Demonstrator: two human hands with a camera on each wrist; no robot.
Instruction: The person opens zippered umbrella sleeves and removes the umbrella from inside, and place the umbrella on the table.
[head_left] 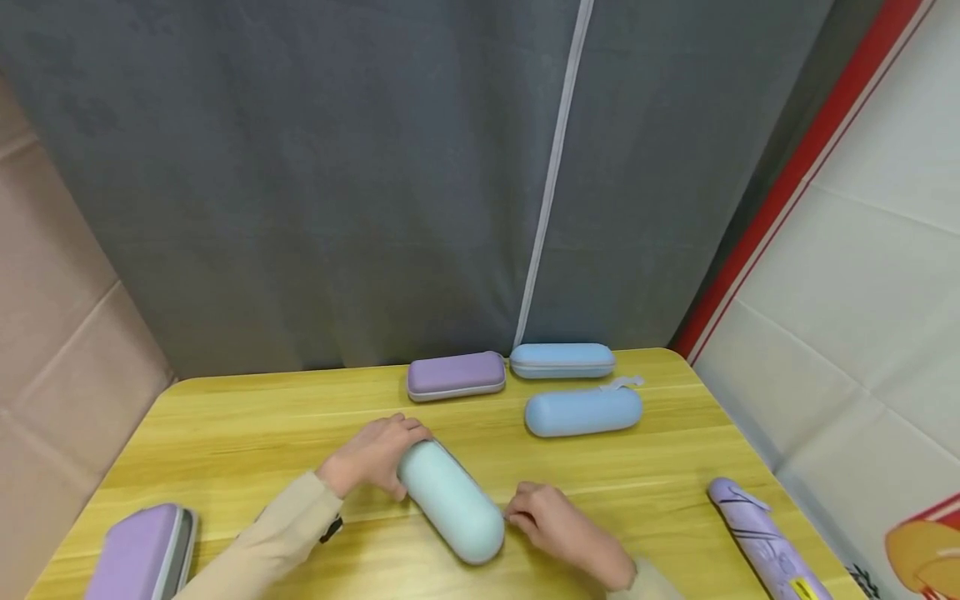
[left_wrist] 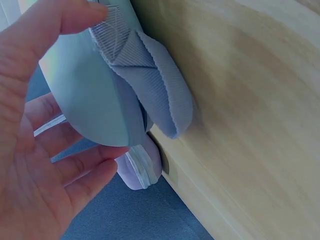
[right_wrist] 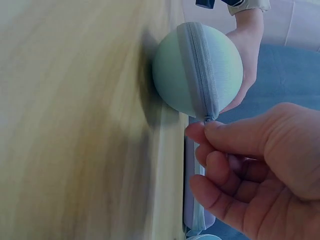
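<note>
A mint-green hard zippered case (head_left: 453,502), rounded at its ends, lies slantwise at the middle front of the table. My left hand (head_left: 379,454) grips its far left end, with thumb and fingers on either side. A fabric strap loop (left_wrist: 172,95) sticks out from that end in the left wrist view. At the near right end, my right hand (head_left: 558,529) pinches the zipper pull between thumb and index finger. The grey zipper (right_wrist: 201,65) runs round this end and looks closed in the right wrist view. The small pull is mostly hidden by the fingertips.
Along the back of the wooden table (head_left: 270,425) lie a purple case (head_left: 456,375) and a blue case (head_left: 562,360). Another blue case (head_left: 583,412) with a strap lies before them. A purple case (head_left: 138,552) stands front left; a purple patterned pouch (head_left: 765,537) lies front right.
</note>
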